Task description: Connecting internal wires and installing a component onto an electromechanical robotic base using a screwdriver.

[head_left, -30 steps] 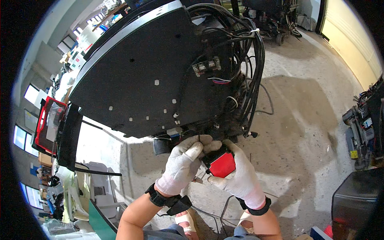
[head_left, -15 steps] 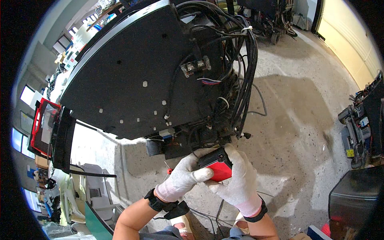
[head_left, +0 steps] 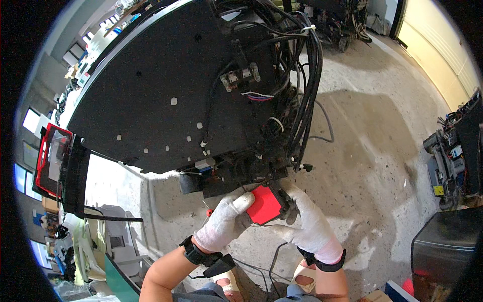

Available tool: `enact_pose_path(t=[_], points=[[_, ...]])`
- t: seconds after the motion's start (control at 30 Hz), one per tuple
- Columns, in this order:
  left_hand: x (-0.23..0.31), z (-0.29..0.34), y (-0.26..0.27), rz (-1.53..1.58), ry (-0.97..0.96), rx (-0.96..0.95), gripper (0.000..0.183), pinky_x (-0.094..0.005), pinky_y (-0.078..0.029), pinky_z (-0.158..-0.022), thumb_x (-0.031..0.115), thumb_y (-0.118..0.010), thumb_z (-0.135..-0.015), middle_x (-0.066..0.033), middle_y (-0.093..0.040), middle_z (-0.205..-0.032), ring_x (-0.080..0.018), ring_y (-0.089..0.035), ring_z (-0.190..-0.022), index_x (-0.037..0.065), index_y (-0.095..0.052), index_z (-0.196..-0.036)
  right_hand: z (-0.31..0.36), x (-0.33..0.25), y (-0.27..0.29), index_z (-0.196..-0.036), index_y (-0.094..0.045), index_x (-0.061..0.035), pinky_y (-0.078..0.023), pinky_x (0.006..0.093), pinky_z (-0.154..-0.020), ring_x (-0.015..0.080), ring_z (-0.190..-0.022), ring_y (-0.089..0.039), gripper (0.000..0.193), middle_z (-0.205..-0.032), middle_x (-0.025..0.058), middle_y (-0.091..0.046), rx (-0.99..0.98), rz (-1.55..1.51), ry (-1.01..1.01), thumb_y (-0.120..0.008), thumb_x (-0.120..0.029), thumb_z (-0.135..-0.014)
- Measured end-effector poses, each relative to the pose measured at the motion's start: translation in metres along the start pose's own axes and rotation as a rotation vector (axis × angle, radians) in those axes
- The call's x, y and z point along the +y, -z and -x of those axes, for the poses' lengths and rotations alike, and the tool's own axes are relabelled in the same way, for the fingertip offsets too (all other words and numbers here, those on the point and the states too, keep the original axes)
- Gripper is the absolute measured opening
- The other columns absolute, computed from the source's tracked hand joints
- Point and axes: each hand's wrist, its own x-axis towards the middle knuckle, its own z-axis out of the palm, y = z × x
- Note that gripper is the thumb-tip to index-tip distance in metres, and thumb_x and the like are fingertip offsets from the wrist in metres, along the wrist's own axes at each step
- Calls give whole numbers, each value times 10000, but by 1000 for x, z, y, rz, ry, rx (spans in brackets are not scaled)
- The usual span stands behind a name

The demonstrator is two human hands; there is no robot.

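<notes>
My left hand (head_left: 226,219), in a pale, soiled work glove, is closed on a red and black box-shaped part (head_left: 263,205). Its thumb presses the left edge of the bright red, squarish face, which is turned up toward me. At the part's black right side is my right hand (head_left: 312,224), gloved likewise. Those fingers are spread, with the thumb stretched out below the part; some fingertips are close to or touching the black side. Just beyond both hands stands a large black machine (head_left: 141,100) with a flat panel and dark mechanisms along its lower edge.
Thick black cables (head_left: 309,90) hang down the machine's right side. A red-framed screen (head_left: 52,161) juts out at left. Other wheeled equipment (head_left: 448,166) stands at far right, above a dark glossy case (head_left: 445,246). Thin cables (head_left: 271,267) lie on the concrete floor between my feet.
The part has turned so its red face shows more fully. My right thumb has come off it and the right fingers have spread. The machine appears slightly farther left and up.
</notes>
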Motion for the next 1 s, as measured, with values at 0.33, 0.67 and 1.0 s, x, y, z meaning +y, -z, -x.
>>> enact_pose_path(t=[0.33,0.67,1.0], points=[[0,0,-3,92,48,53,459,-334,-436,-896,289,-479,-875,-121,-489,-1147,-193,-532,-1015,-15,-378,-1206,-4,3,6,-1258,-359,-23,-431,293,-838,185,-1025,-525,633,-1148,148,-505,30,205,65,-668,-98,-710],[5,-11,18,-110,-21,227,391,-254,-460,-782,247,-542,-848,-76,-555,-1021,-131,-562,-872,4,-468,-1145,-2,1,33,-1136,-492,37,-415,238,-772,108,-840,-525,410,-1011,93,-580,324,11,-195,-559,-97,-754],[-14,-28,66,-501,-27,308,403,-248,-466,-728,251,-603,-811,-89,-577,-1001,-155,-558,-852,9,-504,-1118,5,29,41,-1162,-478,31,-410,239,-780,137,-886,-529,402,-1022,95,-580,318,188,-109,-524,-86,-781]])
